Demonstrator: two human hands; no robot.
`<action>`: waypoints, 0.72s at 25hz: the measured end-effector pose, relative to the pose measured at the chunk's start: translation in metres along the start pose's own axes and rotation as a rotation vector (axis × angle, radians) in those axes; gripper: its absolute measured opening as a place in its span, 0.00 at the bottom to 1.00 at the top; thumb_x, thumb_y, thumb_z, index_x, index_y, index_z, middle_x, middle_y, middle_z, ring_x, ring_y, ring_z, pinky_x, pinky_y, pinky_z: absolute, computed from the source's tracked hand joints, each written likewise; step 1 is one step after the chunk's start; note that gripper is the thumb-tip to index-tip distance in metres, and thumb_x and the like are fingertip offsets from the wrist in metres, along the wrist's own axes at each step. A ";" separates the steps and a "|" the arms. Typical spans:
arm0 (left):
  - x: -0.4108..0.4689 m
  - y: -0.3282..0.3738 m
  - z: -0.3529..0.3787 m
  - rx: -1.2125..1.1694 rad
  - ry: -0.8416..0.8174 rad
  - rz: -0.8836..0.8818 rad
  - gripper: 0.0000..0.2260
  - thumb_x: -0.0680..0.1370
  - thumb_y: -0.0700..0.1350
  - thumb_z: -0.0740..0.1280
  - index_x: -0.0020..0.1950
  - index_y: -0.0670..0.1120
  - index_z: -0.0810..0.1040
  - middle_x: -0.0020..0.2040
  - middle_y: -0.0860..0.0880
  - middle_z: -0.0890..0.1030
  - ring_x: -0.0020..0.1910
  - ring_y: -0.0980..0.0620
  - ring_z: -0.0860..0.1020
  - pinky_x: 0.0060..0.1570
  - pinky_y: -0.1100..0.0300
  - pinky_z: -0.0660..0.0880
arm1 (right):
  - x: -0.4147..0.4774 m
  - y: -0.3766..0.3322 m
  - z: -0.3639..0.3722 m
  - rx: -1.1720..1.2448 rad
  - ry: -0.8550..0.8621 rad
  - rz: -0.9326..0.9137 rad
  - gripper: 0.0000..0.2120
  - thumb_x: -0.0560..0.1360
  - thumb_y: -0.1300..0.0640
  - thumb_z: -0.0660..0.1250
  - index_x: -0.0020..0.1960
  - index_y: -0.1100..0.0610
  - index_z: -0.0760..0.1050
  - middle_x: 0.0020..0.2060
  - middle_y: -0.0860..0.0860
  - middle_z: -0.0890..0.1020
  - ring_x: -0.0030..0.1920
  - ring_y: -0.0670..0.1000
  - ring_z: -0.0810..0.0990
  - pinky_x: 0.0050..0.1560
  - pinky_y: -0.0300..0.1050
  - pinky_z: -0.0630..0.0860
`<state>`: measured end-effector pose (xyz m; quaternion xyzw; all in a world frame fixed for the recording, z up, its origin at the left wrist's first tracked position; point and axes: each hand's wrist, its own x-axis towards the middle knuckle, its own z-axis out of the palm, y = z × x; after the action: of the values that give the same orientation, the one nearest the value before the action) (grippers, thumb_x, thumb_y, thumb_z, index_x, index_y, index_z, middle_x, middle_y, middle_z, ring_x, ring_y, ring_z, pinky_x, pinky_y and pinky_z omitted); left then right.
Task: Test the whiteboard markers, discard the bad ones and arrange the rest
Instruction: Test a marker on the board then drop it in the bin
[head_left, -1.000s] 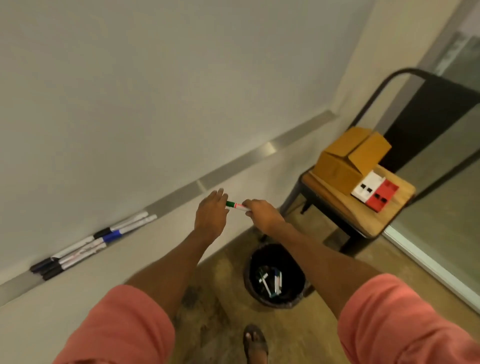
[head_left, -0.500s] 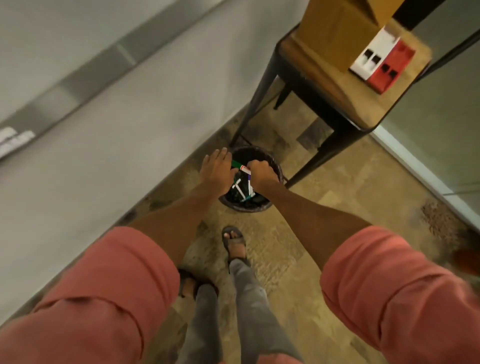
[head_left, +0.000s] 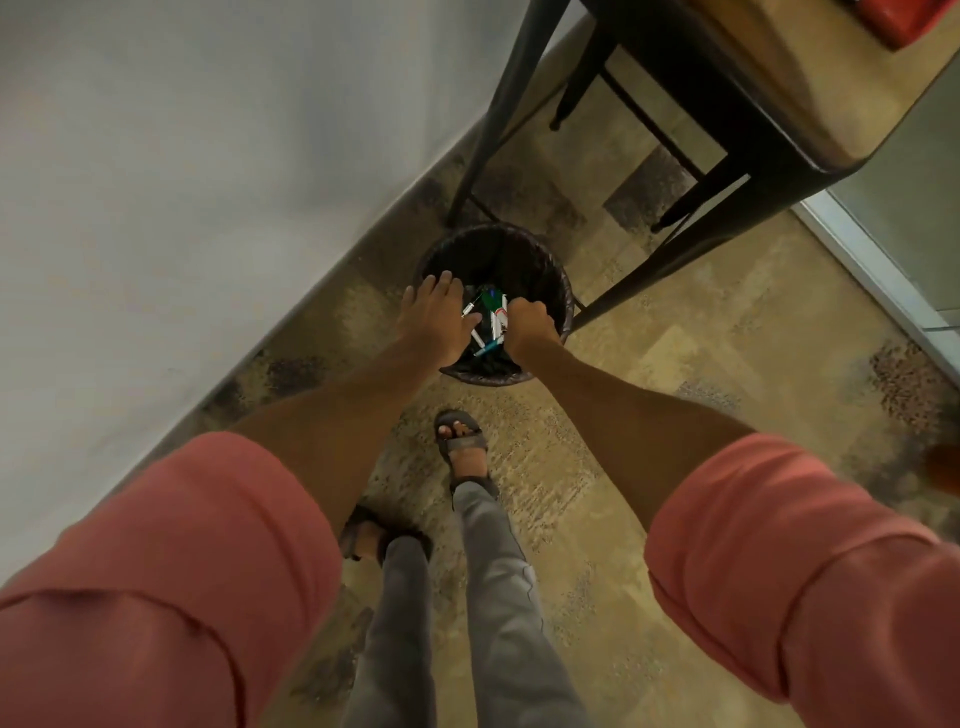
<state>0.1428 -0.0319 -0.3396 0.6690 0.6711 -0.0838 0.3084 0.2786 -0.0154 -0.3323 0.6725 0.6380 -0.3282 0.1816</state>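
**Head view, near to far.** Salmon sleeves (head_left: 208, 571) and grey trousers (head_left: 493, 597) fill the foreground. Sandalled feet (head_left: 462, 441) stand on the mottled floor (head_left: 675, 364), just short of a waste bin (head_left: 498, 249). Both forearms reach over the bin's mouth.

- **Left hand** (head_left: 434, 325): released, fingers straight, palm down above the near-left rim, holding nothing.
- **Right hand** (head_left: 527, 325): clenched round a green-capped whiteboard marker (head_left: 492, 304). Its cap end projects toward the left hand, above the discarded markers (head_left: 480, 343) lying in the black liner.

The step in hand is judged to be discarding a failed marker. To do it well, the right hand should open only while the marker sits well inside the rim. The marker should tip downward so it cannot bounce out, and the left hand should draw aside.

Beyond the bin stand the black legs of a wooden-seated chair (head_left: 769, 104), beside a pale wall (head_left: 182, 156).
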 end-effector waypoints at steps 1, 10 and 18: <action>0.004 -0.001 0.004 -0.007 -0.008 0.002 0.28 0.81 0.55 0.55 0.76 0.42 0.55 0.77 0.43 0.55 0.76 0.43 0.53 0.73 0.46 0.51 | 0.006 0.001 0.002 0.005 0.001 0.006 0.15 0.78 0.64 0.62 0.64 0.63 0.67 0.62 0.62 0.69 0.62 0.62 0.71 0.60 0.52 0.71; 0.015 -0.005 0.009 -0.018 -0.015 -0.004 0.27 0.81 0.54 0.55 0.75 0.42 0.56 0.77 0.43 0.55 0.76 0.43 0.53 0.74 0.46 0.51 | 0.026 0.000 0.022 0.065 0.009 -0.045 0.23 0.77 0.55 0.66 0.68 0.61 0.62 0.61 0.61 0.73 0.60 0.62 0.75 0.56 0.56 0.74; -0.005 -0.002 -0.027 -0.021 0.036 -0.038 0.25 0.82 0.53 0.53 0.76 0.42 0.55 0.77 0.44 0.54 0.76 0.45 0.52 0.74 0.47 0.50 | -0.002 -0.015 -0.001 -0.083 0.177 -0.259 0.24 0.80 0.49 0.58 0.71 0.61 0.61 0.67 0.59 0.69 0.66 0.59 0.70 0.61 0.53 0.71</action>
<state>0.1321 -0.0225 -0.3165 0.6543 0.6899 -0.0702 0.3017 0.2645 -0.0144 -0.3277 0.6028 0.7458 -0.2619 0.1085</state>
